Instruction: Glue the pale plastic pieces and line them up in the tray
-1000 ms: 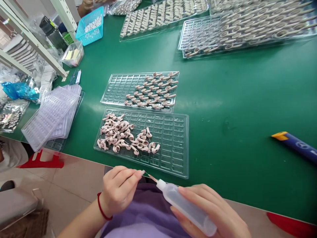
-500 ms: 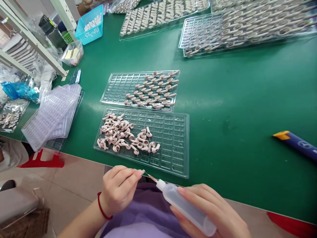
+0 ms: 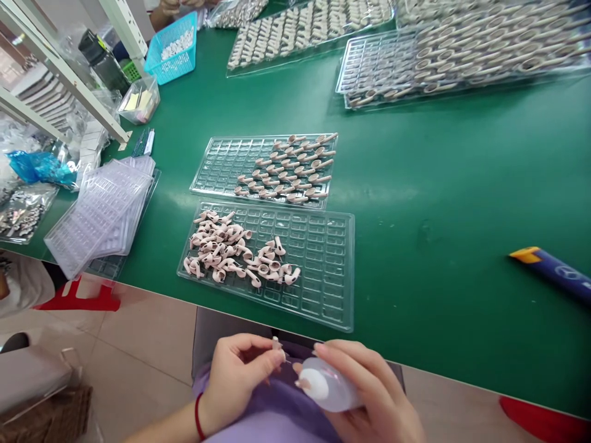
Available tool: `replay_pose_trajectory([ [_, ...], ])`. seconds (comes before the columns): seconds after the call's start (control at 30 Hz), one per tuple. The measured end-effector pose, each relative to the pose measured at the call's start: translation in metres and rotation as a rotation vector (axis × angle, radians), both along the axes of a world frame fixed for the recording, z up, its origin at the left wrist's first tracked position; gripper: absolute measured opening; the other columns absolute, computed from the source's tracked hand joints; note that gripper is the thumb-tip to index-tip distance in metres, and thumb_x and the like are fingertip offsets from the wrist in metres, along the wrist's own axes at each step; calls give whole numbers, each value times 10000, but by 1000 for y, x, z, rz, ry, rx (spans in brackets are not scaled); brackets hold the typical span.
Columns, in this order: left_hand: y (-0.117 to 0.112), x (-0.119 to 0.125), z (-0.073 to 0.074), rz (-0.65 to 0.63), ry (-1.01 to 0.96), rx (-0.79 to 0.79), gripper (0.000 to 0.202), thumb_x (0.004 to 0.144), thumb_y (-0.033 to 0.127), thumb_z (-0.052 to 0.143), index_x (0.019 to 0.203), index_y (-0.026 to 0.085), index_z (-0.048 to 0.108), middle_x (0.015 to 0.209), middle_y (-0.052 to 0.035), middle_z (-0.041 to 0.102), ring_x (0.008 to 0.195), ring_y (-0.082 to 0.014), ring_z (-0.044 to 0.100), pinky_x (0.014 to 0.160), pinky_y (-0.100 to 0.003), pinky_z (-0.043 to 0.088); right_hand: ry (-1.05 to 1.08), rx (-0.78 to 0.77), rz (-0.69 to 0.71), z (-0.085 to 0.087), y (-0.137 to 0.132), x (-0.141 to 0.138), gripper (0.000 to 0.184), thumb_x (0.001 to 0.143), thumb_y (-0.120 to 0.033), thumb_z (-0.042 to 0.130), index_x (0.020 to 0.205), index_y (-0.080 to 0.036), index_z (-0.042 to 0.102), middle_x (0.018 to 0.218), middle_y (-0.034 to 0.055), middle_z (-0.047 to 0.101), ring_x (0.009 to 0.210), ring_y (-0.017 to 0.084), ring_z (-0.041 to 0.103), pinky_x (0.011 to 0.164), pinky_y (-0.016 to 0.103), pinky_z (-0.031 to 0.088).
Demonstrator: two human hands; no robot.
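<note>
My left hand (image 3: 237, 378) is over my lap, below the table edge, its fingertips pinched on a small pale piece (image 3: 276, 342). My right hand (image 3: 364, 394) is wrapped round a clear squeeze bottle (image 3: 323, 386), whose white tip points toward the left hand's fingers. Just beyond the hands, on the green table (image 3: 438, 203), lies a clear compartment tray (image 3: 323, 289) with a loose heap of pink parts (image 3: 231, 249) in its left half. A second clear tray (image 3: 221, 163) behind it holds pink parts (image 3: 290, 169) set in rows on its right side.
A stack of empty clear trays (image 3: 99, 212) lies at the left table edge. Filled trays (image 3: 452, 49) line the far side, with a blue basket (image 3: 173, 49) at the far left. A blue and yellow tool (image 3: 549, 271) lies at the right. Metal shelf frame (image 3: 69, 74) stands left.
Both hands have moved lower and closer to my body. The bottle has turned so its tip faces up toward the camera, and the left fingers now pinch a small piece near it.
</note>
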State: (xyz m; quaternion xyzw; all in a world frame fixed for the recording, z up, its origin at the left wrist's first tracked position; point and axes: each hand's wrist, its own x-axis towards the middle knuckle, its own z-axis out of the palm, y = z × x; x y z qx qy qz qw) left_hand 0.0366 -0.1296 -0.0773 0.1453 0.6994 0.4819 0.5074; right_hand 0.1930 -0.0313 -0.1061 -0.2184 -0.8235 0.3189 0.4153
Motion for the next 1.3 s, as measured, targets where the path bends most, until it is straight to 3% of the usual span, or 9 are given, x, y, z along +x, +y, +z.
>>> replay_pose_trajectory([
  [0.1,5,2,-6,76,-261,-47,340,653,457,848,717,131,777,622,-56,717,534,-124,605,486,-197,466,28,66,18,-3,1,-6,479,824,21,551,1254,-189,557,955,75,605,811,166,624,688,277,562],
  [0.2,10,2,-8,118,-327,-40,346,603,448,877,662,125,767,532,-23,651,496,-105,553,465,-190,433,21,99,12,-7,1,-7,480,807,52,535,1225,-181,574,970,77,602,832,169,617,716,291,555],
  [0.5,19,-2,-5,85,-321,-39,349,570,440,884,615,119,754,550,-23,646,452,-73,458,445,-195,374,3,97,-43,-10,0,-9,502,816,26,550,1256,-215,566,949,63,602,816,164,615,710,287,550],
  [0.87,21,-6,-7,57,-262,-20,305,595,404,856,586,124,735,552,-26,630,498,-97,460,475,-212,343,4,96,-102,-9,-3,-14,469,818,1,578,1226,-231,584,924,53,605,806,173,609,717,302,532],
  [1.1,21,-8,-12,76,-267,16,303,600,400,862,595,121,741,557,-15,620,504,-83,455,491,-204,359,-11,147,-120,-10,-5,-18,483,800,70,546,1200,-200,574,926,62,588,826,176,578,723,315,522],
  [1.17,19,-12,-4,7,-252,-19,310,600,416,861,637,125,762,574,-23,646,512,-92,487,507,-210,392,-5,133,-60,-8,-2,-13,470,807,67,522,1188,-201,583,935,62,594,829,172,587,719,306,531],
  [1.23,17,-19,11,-142,-178,-68,285,623,398,854,700,131,789,620,-48,699,535,-117,550,534,-225,439,11,99,6,-4,3,-5,457,818,39,535,1206,-199,577,962,68,601,844,171,607,712,291,546],
  [1.3,19,-30,31,-302,42,-39,197,691,333,820,751,147,802,686,-70,745,582,-146,619,569,-236,479,13,64,-24,0,12,5,456,826,-19,607,1245,-193,556,1035,90,615,897,189,632,745,306,561],
])
